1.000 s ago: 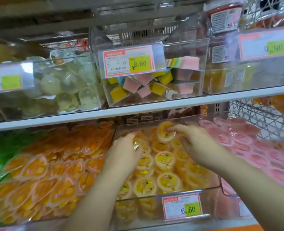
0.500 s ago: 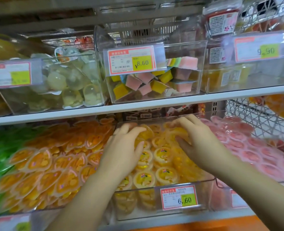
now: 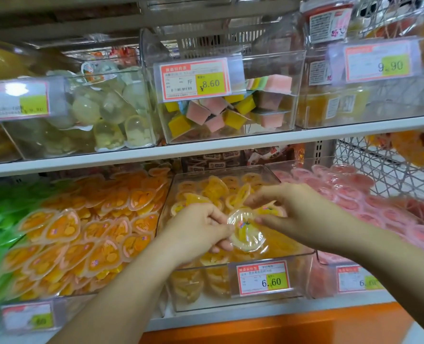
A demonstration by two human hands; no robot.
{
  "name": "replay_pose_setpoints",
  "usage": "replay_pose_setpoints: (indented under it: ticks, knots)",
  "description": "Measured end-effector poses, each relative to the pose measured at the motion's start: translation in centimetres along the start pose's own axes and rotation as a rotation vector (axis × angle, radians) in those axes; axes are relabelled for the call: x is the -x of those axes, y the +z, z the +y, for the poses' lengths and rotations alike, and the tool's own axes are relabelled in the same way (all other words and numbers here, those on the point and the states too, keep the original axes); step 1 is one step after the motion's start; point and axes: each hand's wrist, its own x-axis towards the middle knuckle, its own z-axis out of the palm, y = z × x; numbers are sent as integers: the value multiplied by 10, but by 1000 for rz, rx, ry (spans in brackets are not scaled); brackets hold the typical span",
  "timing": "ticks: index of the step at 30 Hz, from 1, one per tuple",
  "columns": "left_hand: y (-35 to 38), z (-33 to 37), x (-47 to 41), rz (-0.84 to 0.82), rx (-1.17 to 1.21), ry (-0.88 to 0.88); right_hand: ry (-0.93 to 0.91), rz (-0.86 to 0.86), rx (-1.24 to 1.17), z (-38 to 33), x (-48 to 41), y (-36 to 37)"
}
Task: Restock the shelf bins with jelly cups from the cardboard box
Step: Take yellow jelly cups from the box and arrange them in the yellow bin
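Head view, hands (image 3: 201,228) (image 3: 302,219) pinch jelly cup (image 3: 247,233) (yellow)

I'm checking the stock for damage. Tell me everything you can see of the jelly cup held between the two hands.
The jelly cup is a round, clear plastic tub of yellow jelly under a film lid with a small coloured print. It is tilted, lid toward the camera, above the clear bin tagged 6.60. The left hand pinches its left rim, the right hand its right rim. No damage shows.
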Motion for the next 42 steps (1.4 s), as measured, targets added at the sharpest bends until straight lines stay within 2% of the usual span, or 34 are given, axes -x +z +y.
replay_pose_setpoints:
  ticks: [5,8,15,21,25,30,36,40,42]
  knots:
    - [7,-9,-5,-5,-105,-8,12,-200,214,-4,8,-2]
    - [14,-11,-9,58,-232,38,27,-220,317,-4,10,4]
    - [20,-12,-7,275,-658,202,71,-230,388,2,10,9]
    - [-14,-6,-10,542,-804,311,141,7,366,10,-10,12]
    - [-18,-13,-16,528,-1009,277,226,41,444,18,-25,28]
    - [-11,-21,-25,478,-1063,256,295,57,492,25,-38,33]
    - [-16,-26,-28,510,-988,294,349,137,564,30,-42,37]
    - [-30,-27,-21,499,-853,438,363,177,557,33,-37,36]
    - [-41,-27,-14,417,-751,541,347,212,537,33,-34,33]
